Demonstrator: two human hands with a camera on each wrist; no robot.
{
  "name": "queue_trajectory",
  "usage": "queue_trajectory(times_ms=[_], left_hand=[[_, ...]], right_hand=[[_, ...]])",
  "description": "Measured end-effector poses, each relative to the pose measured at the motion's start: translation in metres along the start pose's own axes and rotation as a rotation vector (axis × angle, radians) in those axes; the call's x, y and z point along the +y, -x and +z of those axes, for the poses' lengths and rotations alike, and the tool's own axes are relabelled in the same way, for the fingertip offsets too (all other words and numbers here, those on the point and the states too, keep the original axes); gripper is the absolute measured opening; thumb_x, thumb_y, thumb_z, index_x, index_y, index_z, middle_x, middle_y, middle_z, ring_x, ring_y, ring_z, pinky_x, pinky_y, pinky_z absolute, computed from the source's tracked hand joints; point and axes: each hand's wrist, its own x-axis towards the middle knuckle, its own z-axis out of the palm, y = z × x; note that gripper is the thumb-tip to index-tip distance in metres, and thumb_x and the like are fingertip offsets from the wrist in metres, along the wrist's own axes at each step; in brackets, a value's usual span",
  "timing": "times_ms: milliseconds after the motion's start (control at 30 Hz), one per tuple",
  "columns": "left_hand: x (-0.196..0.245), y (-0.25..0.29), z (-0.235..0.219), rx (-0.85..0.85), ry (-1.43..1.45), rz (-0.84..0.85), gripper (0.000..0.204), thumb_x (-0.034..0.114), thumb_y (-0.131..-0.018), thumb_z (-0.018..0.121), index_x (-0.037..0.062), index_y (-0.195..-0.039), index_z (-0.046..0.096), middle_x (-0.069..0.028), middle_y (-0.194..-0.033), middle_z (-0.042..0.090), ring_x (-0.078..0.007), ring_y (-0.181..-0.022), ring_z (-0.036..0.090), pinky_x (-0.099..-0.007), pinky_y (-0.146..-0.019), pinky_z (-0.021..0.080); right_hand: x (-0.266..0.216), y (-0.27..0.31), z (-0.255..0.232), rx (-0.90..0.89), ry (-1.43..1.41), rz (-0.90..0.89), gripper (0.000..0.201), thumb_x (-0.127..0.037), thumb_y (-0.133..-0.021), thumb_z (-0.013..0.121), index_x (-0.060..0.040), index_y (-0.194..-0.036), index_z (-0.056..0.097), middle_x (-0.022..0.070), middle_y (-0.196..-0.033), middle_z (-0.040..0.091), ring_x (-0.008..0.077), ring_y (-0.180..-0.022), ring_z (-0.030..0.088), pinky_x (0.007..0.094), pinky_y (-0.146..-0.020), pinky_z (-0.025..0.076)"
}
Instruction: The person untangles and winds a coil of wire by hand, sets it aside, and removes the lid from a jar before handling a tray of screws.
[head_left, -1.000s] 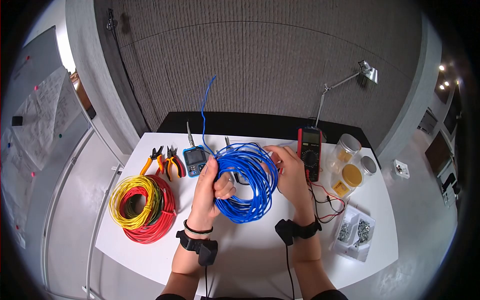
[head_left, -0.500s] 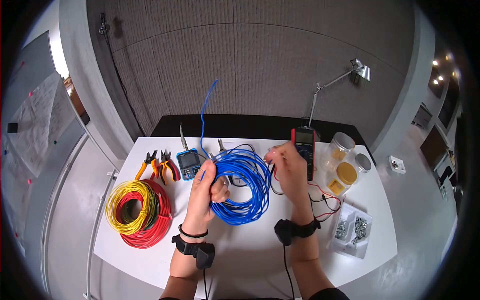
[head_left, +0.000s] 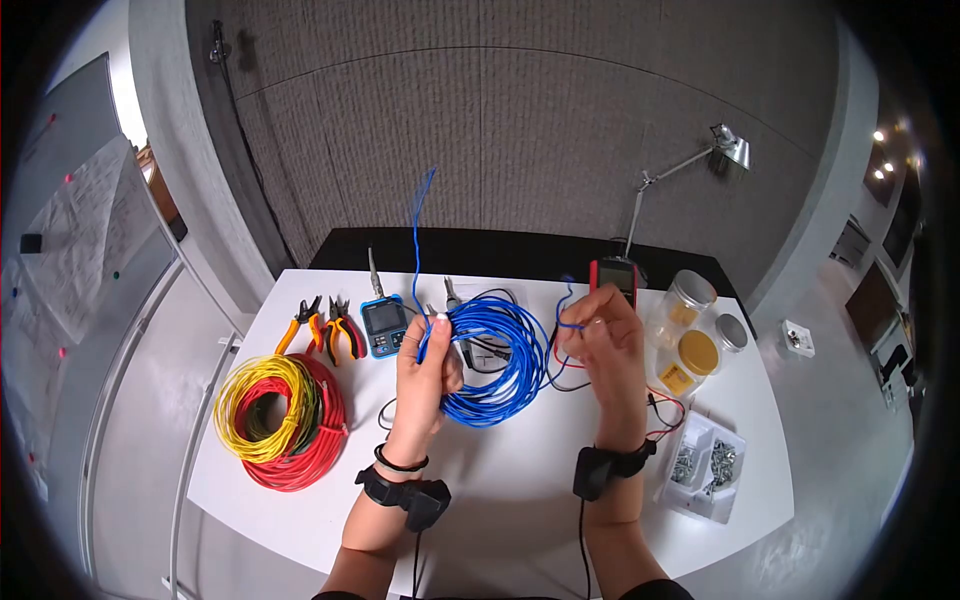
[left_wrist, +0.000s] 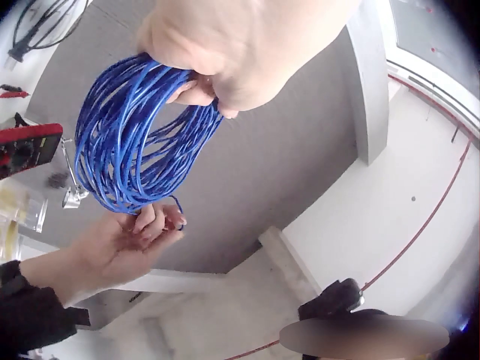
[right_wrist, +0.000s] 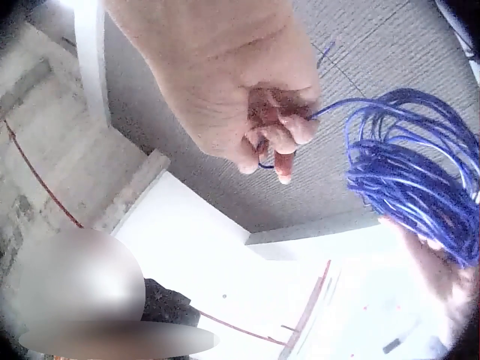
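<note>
Grey textured wall is seen behind the white table, above which the blue coil is held. Its left side is gripped by the curled fingers and thumb of the left hand, where an upright strand rises. Right of the blue coil, a drawn-out strand running from it is pinched in the fingers of the right hand. Left of the blue coil, a yellow coil is laid over a red coil; right of it, a red multimeter is partly hidden behind the right hand, with a gold-lidded jar farther right.
</note>
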Motion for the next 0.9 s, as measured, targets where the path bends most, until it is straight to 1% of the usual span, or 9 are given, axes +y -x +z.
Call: queue_trajectory(times_ms=[33, 167, 367, 500, 600, 667, 800, 867, 900], left_hand=[[-0.001, 0.001, 0.002, 0.032, -0.047, 0.045, 0.016, 0.025, -0.092, 0.053, 0.0111, -0.087, 0.047, 0.0069, -0.049, 0.034, -0.0017, -0.039, 0.027, -0.0189, -0.037, 0.019], [-0.001, 0.001, 0.002, 0.049, -0.223, 0.14, 0.016, 0.024, -0.091, 0.056, 0.0103, -0.087, 0.047, 0.0078, -0.05, 0.035, -0.0003, -0.04, 0.029, -0.018, -0.038, 0.019], [0.001, -0.002, -0.003, 0.109, -0.243, 0.132, 0.018, 0.025, -0.091, 0.054, 0.01, -0.086, 0.048, 0.0079, -0.051, 0.035, -0.0001, -0.041, 0.028, -0.0176, -0.038, 0.02], [-0.002, -0.008, -0.008, 0.109, -0.125, 0.1, 0.018, 0.026, -0.092, 0.053, 0.0103, -0.086, 0.047, 0.0075, -0.051, 0.033, -0.0009, -0.041, 0.028, -0.0178, -0.038, 0.02], [-0.001, -0.01, -0.011, 0.068, -0.032, 0.034, 0.018, 0.03, -0.092, 0.052, 0.0152, -0.083, 0.046, 0.0081, -0.052, 0.03, -0.0014, -0.04, 0.024, -0.0182, -0.039, 0.018], [0.0, -0.01, -0.011, 0.048, 0.019, -0.052, 0.017, 0.028, -0.092, 0.052, 0.0149, -0.084, 0.046, 0.0072, -0.052, 0.031, -0.0018, -0.04, 0.025, -0.0185, -0.039, 0.019], [-0.001, -0.01, -0.014, -0.014, -0.026, -0.13, 0.016, 0.027, -0.092, 0.053, 0.0141, -0.086, 0.046, 0.0066, -0.052, 0.033, -0.0021, -0.041, 0.027, -0.0185, -0.038, 0.02], [0.0, -0.007, -0.01, -0.042, -0.11, -0.18, 0.02, 0.028, -0.09, 0.056, 0.0111, -0.086, 0.047, 0.007, -0.051, 0.034, -0.0017, -0.04, 0.027, -0.0186, -0.038, 0.02], [-0.001, -0.007, -0.011, -0.089, -0.115, -0.184, 0.018, 0.026, -0.089, 0.058, 0.0106, -0.088, 0.048, 0.0073, -0.052, 0.035, -0.0015, -0.04, 0.027, -0.0186, -0.039, 0.02]], right_hand=[[0.0, 0.001, 0.001, 0.04, 0.148, 0.037, 0.012, -0.006, -0.085, 0.058, -0.0035, -0.088, 0.046, 0.0101, -0.077, 0.059, 0.004, -0.058, 0.046, 0.0179, -0.051, 0.035], [-0.002, -0.004, -0.002, 0.087, 0.27, 0.194, 0.017, -0.001, -0.082, 0.061, -0.0032, -0.089, 0.045, 0.0075, -0.069, 0.058, 0.0057, -0.06, 0.052, 0.0177, -0.053, 0.039], [-0.004, -0.007, -0.001, 0.29, 0.248, 0.025, 0.017, -0.003, -0.085, 0.057, -0.0015, -0.099, 0.047, 0.006, -0.068, 0.058, 0.0082, -0.061, 0.054, 0.0207, -0.056, 0.042], [0.001, -0.009, 0.004, 0.446, -0.076, -0.094, 0.015, -0.006, -0.09, 0.052, -0.0031, -0.103, 0.046, 0.0049, -0.07, 0.056, 0.0093, -0.06, 0.053, 0.0224, -0.064, 0.044], [0.004, -0.006, 0.001, 0.308, -0.254, -0.152, 0.008, -0.005, -0.092, 0.048, -0.0045, -0.099, 0.046, 0.0038, -0.073, 0.056, 0.0085, -0.056, 0.049, 0.023, -0.066, 0.044], [0.011, -0.006, -0.008, 0.017, -0.511, -0.154, 0.005, -0.004, -0.091, 0.049, -0.0048, -0.095, 0.045, 0.0035, -0.072, 0.055, 0.0079, -0.051, 0.044, 0.0234, -0.062, 0.042], [0.012, 0.003, -0.004, -0.051, -0.493, -0.102, 0.004, -0.004, -0.09, 0.05, -0.0042, -0.089, 0.047, 0.0043, -0.068, 0.054, 0.0081, -0.051, 0.048, 0.0215, -0.057, 0.04], [0.003, 0.006, -0.005, -0.188, -0.135, 0.036, 0.002, -0.002, -0.087, 0.052, -0.0031, -0.086, 0.05, 0.0052, -0.07, 0.057, 0.0093, -0.057, 0.055, 0.0198, -0.054, 0.038], [0.004, 0.006, -0.007, -0.19, -0.135, 0.038, 0.002, -0.002, -0.087, 0.052, -0.0031, -0.086, 0.05, 0.0052, -0.07, 0.057, 0.0093, -0.057, 0.055, 0.0198, -0.054, 0.038]])
